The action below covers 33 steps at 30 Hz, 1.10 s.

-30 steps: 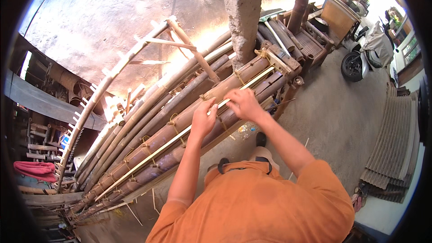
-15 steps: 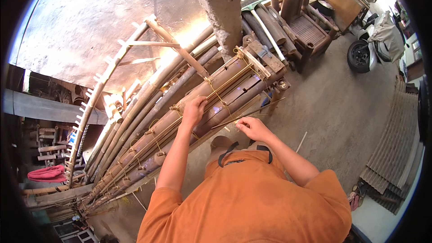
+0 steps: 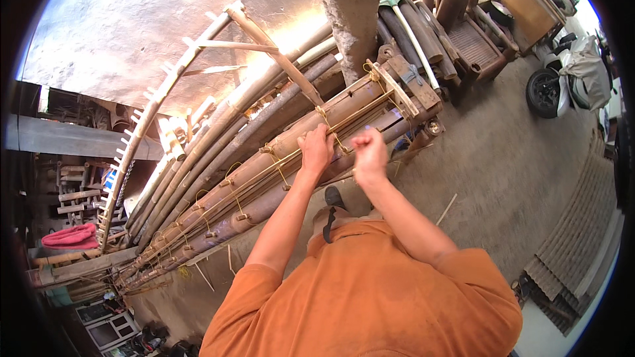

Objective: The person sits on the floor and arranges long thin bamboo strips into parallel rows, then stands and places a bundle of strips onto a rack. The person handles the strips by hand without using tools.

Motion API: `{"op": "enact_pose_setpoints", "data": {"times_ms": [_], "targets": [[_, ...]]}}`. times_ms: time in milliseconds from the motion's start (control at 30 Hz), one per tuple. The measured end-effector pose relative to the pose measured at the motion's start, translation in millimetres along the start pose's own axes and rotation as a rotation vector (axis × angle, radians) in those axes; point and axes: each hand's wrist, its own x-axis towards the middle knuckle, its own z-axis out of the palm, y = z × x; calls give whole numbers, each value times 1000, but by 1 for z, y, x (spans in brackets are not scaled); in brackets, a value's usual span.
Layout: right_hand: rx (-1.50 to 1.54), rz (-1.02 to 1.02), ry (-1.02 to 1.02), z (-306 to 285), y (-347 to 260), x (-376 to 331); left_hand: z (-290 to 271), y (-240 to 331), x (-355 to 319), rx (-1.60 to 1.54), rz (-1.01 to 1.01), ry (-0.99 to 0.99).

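A long bamboo frame made of two thick brown bamboo poles lies slantwise in front of me. Thin yellow cord runs along it and loops around short pegs. My left hand rests on the upper pole, its fingers pinched at the cord near a knotted loop; the fingertips are partly hidden. Just to its right, above the lower pole, my right hand is raised with fingers curled. Motion blurs it, so whether it holds anything does not show. A short wooden crosspiece sits at the frame's right end.
A curved pegged bamboo rack and more poles lie beyond the frame. A concrete post stands behind it. To the right are a green-headed rake-like tool, a bamboo chair, a covered motorbike and corrugated sheets.
My right hand has risen from beside my lap to above the lower pole, near my left hand. The left hand stays at the cord with its fingers more curled. The view has shifted slightly.
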Motion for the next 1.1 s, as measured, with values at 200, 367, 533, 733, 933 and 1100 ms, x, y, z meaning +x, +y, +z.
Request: {"op": "enact_pose_setpoints", "data": {"times_ms": [200,367,533,733,933,1100], "targets": [[-1837,-330,-899,137,-11,45,4,-12,-3,-208,20,163],[-1705,-162,-714,114,-27,119,-3,-1,7,-86,66,2],[-1196,-24,-1280,107,-88,12,5,-43,-3,68,27,-78],[-1299,155,-872,-15,-35,-17,-14,-6,40,-566,-95,0],[-1300,40,-852,-14,-54,-41,20,-103,140,-149,-228,19],[-1046,100,-188,-127,-94,12,11,-5,174,273,-112,-347]]}}
